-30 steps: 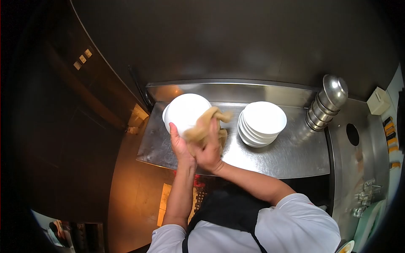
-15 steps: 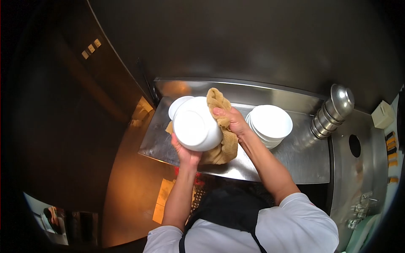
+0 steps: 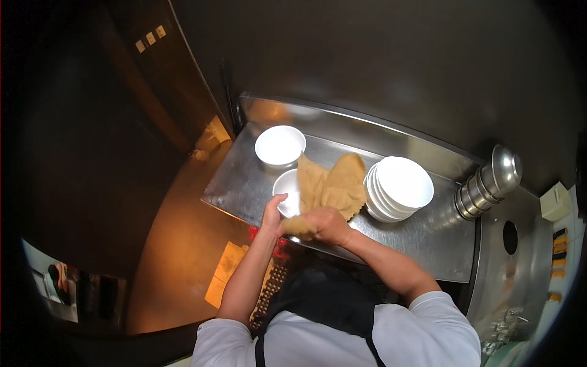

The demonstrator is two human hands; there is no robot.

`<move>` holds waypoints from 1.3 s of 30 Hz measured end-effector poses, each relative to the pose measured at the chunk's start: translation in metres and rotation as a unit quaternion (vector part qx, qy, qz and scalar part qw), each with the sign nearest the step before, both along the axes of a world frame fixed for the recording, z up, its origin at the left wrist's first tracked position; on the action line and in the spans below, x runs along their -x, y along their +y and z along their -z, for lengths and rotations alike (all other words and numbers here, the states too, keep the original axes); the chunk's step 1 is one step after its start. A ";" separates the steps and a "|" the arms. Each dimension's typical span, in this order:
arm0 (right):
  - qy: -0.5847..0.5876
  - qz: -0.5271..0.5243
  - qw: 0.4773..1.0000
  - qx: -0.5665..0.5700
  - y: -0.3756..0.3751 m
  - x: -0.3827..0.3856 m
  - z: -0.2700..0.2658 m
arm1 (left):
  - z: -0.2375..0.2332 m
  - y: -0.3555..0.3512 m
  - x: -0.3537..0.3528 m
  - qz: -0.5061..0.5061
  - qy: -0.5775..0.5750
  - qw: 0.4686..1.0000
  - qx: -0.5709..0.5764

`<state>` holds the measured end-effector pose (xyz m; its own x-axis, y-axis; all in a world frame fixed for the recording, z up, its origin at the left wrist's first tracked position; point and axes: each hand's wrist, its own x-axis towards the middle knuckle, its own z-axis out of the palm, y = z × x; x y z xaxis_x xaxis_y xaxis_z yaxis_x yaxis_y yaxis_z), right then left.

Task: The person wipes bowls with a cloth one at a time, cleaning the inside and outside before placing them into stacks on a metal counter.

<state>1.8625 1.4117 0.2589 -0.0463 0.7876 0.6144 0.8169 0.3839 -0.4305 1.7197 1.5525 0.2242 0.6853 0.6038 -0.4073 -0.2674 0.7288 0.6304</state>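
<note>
My left hand (image 3: 273, 212) grips the near left rim of a white bowl (image 3: 286, 191), its thumb over the edge. A tan cloth (image 3: 342, 186) spreads over the bowl's right side and hides much of it. Bunched cloth is clenched in my right hand (image 3: 330, 226), close beside my left hand at the bowl's near side. Behind the held bowl, another white bowl (image 3: 280, 145) sits upright on the steel counter (image 3: 238, 177). To the right of the cloth leans a stack of several white bowls (image 3: 403, 186).
Several steel bowls (image 3: 489, 180) are stacked at the counter's right end, by a steel surface with a dark round hole (image 3: 510, 238). A raised steel ledge (image 3: 367, 128) runs along the back wall. Orange-lit floor (image 3: 177, 257) lies to the left.
The held bowl has turned from base-up to opening-up and come lower. The cloth has spread out across it, and my right hand has moved down toward me. The view has shifted slightly.
</note>
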 end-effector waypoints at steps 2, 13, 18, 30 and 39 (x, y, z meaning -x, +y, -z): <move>0.094 0.109 0.986 -0.082 0.010 -0.019 0.029 | 0.023 0.003 0.006 -0.012 -0.052 0.998 0.038; -0.068 -0.003 0.983 -0.171 0.055 -0.036 0.014 | -0.014 0.031 0.004 0.068 0.171 0.923 -0.337; -0.258 -0.005 0.950 0.173 0.066 -0.043 0.055 | -0.052 -0.003 0.003 0.104 0.295 0.756 -0.575; 0.230 -0.019 0.947 0.225 0.025 0.022 0.072 | -0.034 -0.004 -0.007 0.016 0.239 0.750 -0.616; 0.005 0.173 0.942 0.288 0.027 0.011 0.058 | -0.010 -0.022 -0.013 -0.055 0.208 0.774 -0.596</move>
